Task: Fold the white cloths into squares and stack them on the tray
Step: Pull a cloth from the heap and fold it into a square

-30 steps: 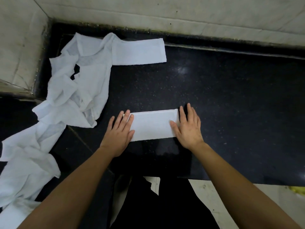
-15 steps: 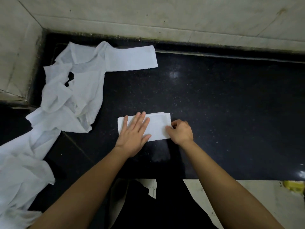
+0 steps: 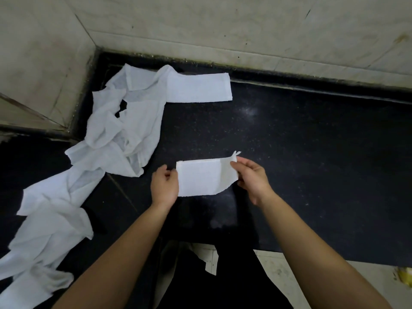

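A white cloth, folded into a narrow rectangle, is held just above the black countertop. My left hand grips its left end. My right hand pinches its right end, which is lifted and curling over toward the left. A heap of unfolded white cloths lies at the left, trailing down to the lower left corner. One flat folded strip sticks out of the heap toward the right. No tray is in view.
Pale tiled walls close the counter at the back and at the left corner. The counter's front edge runs along the bottom, with light floor below it. A yellowish object shows at the lower right edge.
Both hands pressed flat on the folded cloth a second ago. Since then the right hand pinched the right end and lifted it, and the left hand moved to the left end and took hold.
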Tool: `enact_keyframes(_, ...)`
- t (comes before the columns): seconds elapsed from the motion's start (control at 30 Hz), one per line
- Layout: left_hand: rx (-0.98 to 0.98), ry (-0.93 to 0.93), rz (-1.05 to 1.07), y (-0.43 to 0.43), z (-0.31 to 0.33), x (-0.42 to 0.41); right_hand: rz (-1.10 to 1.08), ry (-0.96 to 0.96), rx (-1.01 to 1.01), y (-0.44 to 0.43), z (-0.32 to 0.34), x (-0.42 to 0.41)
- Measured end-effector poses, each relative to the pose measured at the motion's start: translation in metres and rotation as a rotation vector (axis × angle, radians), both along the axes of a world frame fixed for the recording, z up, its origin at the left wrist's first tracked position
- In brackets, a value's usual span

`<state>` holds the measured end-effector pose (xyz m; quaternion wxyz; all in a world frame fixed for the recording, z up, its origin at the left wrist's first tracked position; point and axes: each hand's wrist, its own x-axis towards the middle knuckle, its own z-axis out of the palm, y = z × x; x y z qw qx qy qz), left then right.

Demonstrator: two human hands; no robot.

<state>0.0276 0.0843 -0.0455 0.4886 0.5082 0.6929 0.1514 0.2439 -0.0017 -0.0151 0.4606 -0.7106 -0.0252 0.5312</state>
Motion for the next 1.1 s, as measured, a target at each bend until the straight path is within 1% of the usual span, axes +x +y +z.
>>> enact_keyframes(0.03,-0.146,-0.121,0.102,0.004,0.003,-0.006,0.055,-0.065,0.008,0.006,-0.002,-0.011)
enact_keyframes(0.07,-0.237,-0.215,0.163,0.007,0.004,-0.012,0.122,-0.134,0.013,0.012,-0.005,-0.021)
enact_keyframes(0.13,-0.317,-0.336,0.202,0.012,0.006,-0.023,0.283,-0.245,0.017,0.025,-0.010,-0.044)
enact_keyframes(0.2,-0.354,-0.413,0.216,0.013,0.008,-0.030,0.455,-0.342,0.013,0.036,-0.013,-0.067)
enact_keyframes(0.27,-0.367,-0.442,0.217,0.013,0.010,-0.032,0.555,-0.411,0.005,0.044,-0.013,-0.086)
enact_keyframes(0.4,-0.360,-0.439,0.195,0.012,0.010,-0.032,0.683,-0.484,-0.020,0.055,-0.014,-0.105)
enact_keyframes(0.5,-0.356,-0.418,0.178,0.014,0.009,-0.032,0.790,-0.476,-0.048,0.056,-0.017,-0.107)
enact_keyframes(0.6,-0.355,-0.388,0.131,0.015,0.010,-0.033,0.801,-0.408,-0.039,0.049,-0.016,-0.098)
enact_keyframes(0.63,-0.347,-0.365,0.100,0.016,0.009,-0.034,0.774,-0.432,-0.022,0.046,-0.014,-0.091)
enact_keyframes(0.67,-0.323,-0.328,0.051,0.017,0.010,-0.033,0.757,-0.500,-0.004,0.042,-0.012,-0.084)
enact_keyframes(0.73,-0.195,-0.183,-0.127,0.017,0.010,-0.033,0.779,-0.720,0.034,0.030,-0.011,-0.069)
enact_keyframes(0.83,0.155,0.155,-0.592,0.018,0.009,-0.033,0.918,-1.020,0.102,0.014,-0.012,-0.052)
enact_keyframes(0.87,0.251,0.247,-0.760,0.020,0.010,-0.032,1.000,-1.074,0.101,0.011,-0.013,-0.049)
enact_keyframes(0.9,0.295,0.322,-0.909,0.024,0.012,-0.030,1.090,-1.092,0.087,0.010,-0.013,-0.047)
enact_keyframes(0.93,0.283,0.379,-1.028,0.028,0.014,-0.028,1.179,-1.086,0.062,0.010,-0.013,-0.048)
enact_keyframes(1.0,0.209,0.477,-1.190,0.035,0.016,-0.027,1.341,-1.085,-0.003,0.011,-0.017,-0.051)
enact_keyframes(1.1,0.187,0.609,-1.299,0.036,0.009,-0.032,1.501,-1.159,-0.122,0.010,-0.031,-0.047)
